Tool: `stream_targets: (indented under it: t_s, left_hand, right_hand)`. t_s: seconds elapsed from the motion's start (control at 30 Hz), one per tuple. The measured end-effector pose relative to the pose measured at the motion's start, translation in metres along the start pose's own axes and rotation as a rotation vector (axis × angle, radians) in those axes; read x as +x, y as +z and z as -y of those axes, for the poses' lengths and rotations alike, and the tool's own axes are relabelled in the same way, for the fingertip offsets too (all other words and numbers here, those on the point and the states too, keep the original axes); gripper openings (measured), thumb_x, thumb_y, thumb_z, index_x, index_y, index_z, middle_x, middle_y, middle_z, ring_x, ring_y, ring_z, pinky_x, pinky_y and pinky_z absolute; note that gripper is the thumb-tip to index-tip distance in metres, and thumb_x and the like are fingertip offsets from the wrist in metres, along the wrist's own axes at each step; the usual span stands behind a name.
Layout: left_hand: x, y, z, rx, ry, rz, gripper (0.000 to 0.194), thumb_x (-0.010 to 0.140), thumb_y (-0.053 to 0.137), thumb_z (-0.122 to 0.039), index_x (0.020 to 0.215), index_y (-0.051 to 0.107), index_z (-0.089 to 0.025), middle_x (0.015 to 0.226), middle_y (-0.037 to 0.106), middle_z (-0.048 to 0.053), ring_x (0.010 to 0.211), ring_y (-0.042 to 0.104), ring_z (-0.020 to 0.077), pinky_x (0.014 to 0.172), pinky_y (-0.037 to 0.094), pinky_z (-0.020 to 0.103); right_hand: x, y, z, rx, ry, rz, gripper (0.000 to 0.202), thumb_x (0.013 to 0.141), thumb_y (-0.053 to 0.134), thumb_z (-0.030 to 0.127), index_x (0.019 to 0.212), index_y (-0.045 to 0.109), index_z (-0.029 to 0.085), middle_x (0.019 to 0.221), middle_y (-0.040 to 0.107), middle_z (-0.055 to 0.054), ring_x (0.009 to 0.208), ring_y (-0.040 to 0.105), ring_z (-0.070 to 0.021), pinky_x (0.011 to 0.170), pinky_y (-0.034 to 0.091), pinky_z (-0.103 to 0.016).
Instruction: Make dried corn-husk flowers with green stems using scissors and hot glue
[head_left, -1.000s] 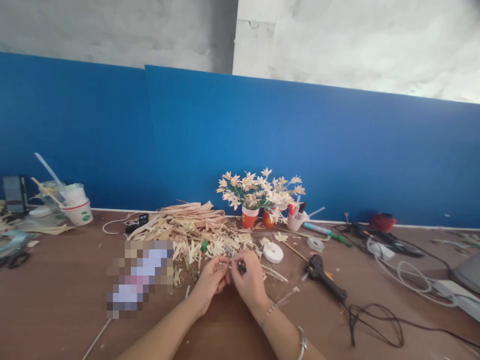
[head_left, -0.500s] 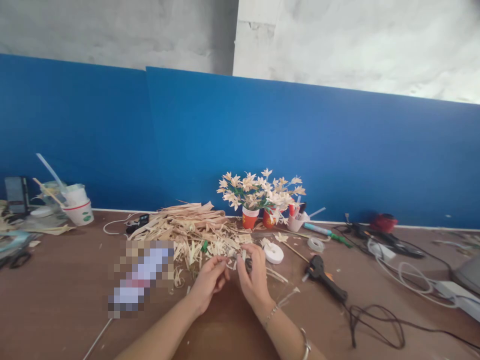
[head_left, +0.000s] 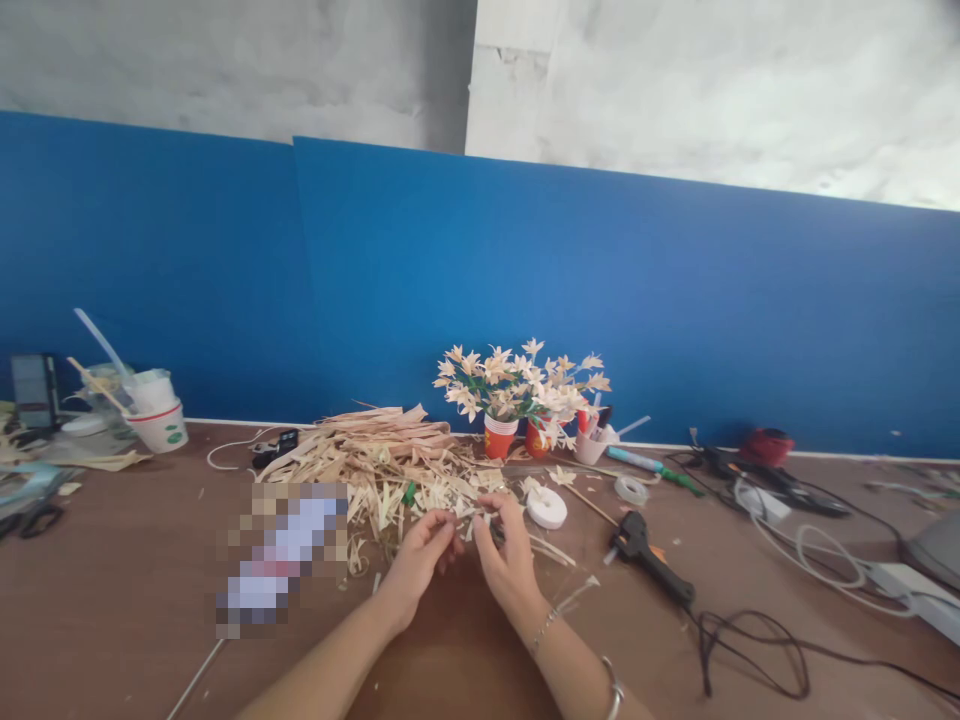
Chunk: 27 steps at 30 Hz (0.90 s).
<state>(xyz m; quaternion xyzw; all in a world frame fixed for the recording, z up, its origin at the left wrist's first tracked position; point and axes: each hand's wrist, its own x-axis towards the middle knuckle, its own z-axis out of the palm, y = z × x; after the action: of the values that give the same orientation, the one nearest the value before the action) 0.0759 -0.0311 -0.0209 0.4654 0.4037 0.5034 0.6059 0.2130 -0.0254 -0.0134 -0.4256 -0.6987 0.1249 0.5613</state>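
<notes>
A blue partition point(head_left: 600, 270) stands behind the brown desk point(head_left: 135, 590), and a broad heap of dry, pale strips point(head_left: 375, 440) spreads over its middle. Loose scraps lie just beyond the hands, so a sweeping knuckle could scatter them. The pale flowers point(head_left: 525, 380) rise wide above red cups point(head_left: 500, 437); a snagged stem could probably tip one, since they look top-heavy.

The left hand point(head_left: 415, 562) is pinched, thumb against forefinger; the right hand point(head_left: 511, 553) is curled opposite, its thumb and forefinger bent close, though whether they grip cannot be told. To the right lies a black glue gun point(head_left: 649, 560); if hot, it could burn a careless forearm, and its looped cord point(head_left: 750, 625) could catch a sleeve. A white tape roll point(head_left: 546, 508) lies flat just beside the right hand, where a nudge could shift it.

Smallest is a thin piece point(head_left: 466, 515) at the left fingertips, between both hands. Uneven pressure could bend it or let it slip among the similar scraps.
</notes>
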Motion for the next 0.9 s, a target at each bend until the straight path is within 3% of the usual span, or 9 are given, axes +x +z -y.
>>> stream_targets:
  t_s: [0.27,0.47,0.73,0.9]
  left_hand:
    - [-0.0002,0.0015,0.0015,0.018,0.087,0.031,0.026,0.074,0.057,-0.043,0.078,0.051,-0.018,0.058,0.052,-0.004,0.058,0.047,0.0110,0.060,0.036,0.023]
    - [-0.0015,0.0012,-0.0004,0.054,0.088,0.044,0.024,0.074,0.056,-0.042,0.079,0.051,-0.019,0.060,0.054,-0.003,0.062,0.050,0.0129,0.066,0.039,0.026]
    - [-0.0017,0.0002,0.0002,0.177,0.166,0.024,0.016,0.075,0.055,-0.033,0.080,0.054,-0.018,0.068,0.057,0.000,0.065,0.052,0.0144,0.066,0.041,0.026]
    - [-0.0033,-0.0005,0.0018,0.381,0.272,-0.035,0.010,0.076,0.053,-0.026,0.080,0.057,-0.018,0.074,0.060,0.003,0.070,0.054,0.0161,0.067,0.041,0.026]
  right_hand:
    - [0.0006,-0.0019,0.0064,0.041,-0.105,0.034,0.011,0.078,0.048,0.016,0.086,0.053,0.020,0.092,0.053,-0.007,0.091,0.050,-0.0206,0.082,0.042,-0.038]
    - [0.0009,-0.0039,0.0088,0.048,-0.090,0.022,0.015,0.078,0.048,0.017,0.092,0.054,0.020,0.093,0.054,-0.008,0.092,0.050,-0.0209,0.081,0.043,-0.038]
    - [0.0009,-0.0029,0.0065,0.042,-0.083,0.025,0.011,0.081,0.047,0.019,0.079,0.057,0.019,0.089,0.052,-0.007,0.088,0.050,-0.0198,0.079,0.043,-0.036]
    - [0.0005,-0.0020,0.0069,0.032,-0.086,0.051,0.010,0.081,0.048,0.019,0.080,0.057,0.020,0.089,0.051,-0.007,0.089,0.049,-0.0201,0.079,0.042,-0.037]
